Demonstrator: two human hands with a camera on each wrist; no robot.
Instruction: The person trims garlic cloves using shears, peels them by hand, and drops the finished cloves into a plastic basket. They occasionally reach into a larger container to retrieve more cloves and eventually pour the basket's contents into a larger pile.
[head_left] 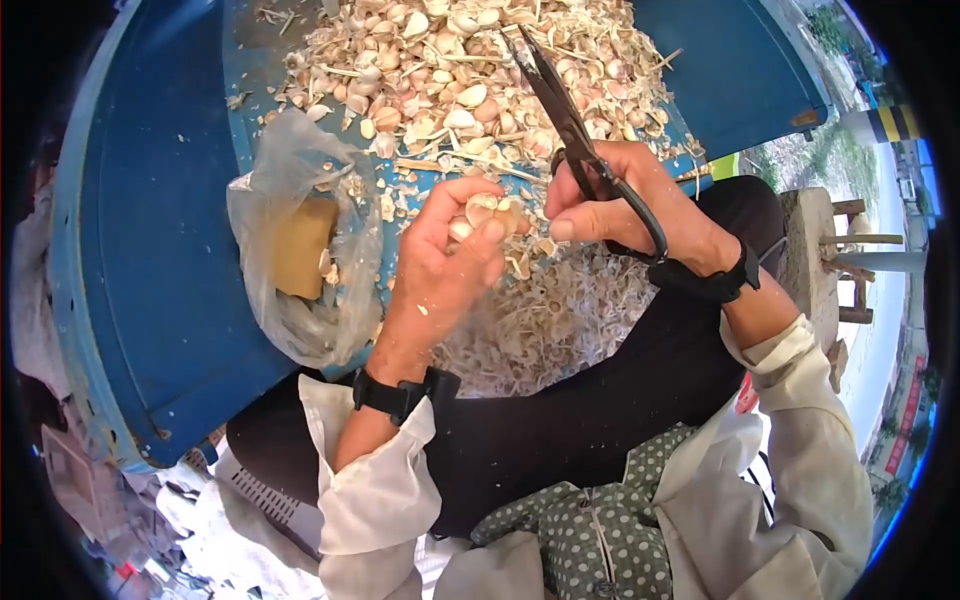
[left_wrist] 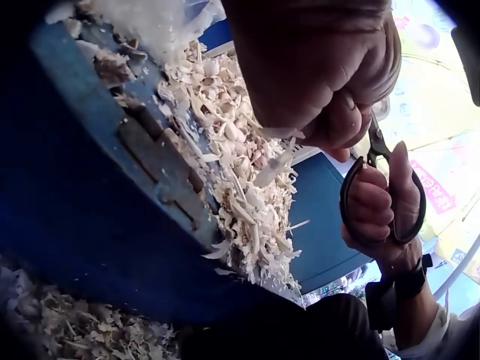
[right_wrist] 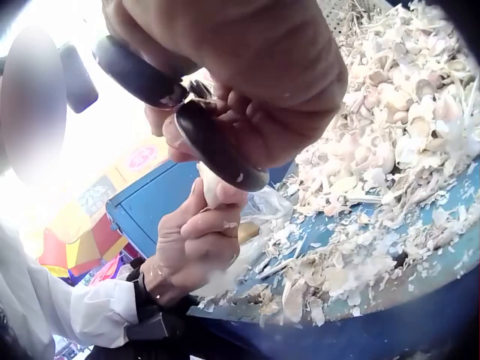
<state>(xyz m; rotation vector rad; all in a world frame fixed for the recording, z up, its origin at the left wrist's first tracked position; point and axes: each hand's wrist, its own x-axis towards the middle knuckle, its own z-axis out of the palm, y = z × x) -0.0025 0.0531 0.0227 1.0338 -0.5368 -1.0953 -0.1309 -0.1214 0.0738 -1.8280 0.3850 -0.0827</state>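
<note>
My left hand pinches a garlic bulb between thumb and fingers, with pale cloves showing at the top. Black-handled scissors are in my right hand, fingers through the loops and the dark blades pointing up and away over the heap. In the head view the right thumb lies just to the right of the garlic. From the right wrist, the pale garlic shows above the left fingers, under the scissor handles. Beyond both hands lies a heap of garlic cloves and loose skins.
A blue metal table with raised sides bears the heap. On its left part sits a clear plastic bag with a tan block in or under it. Garlic skins pile up below the near edge, beside dark-trousered legs.
</note>
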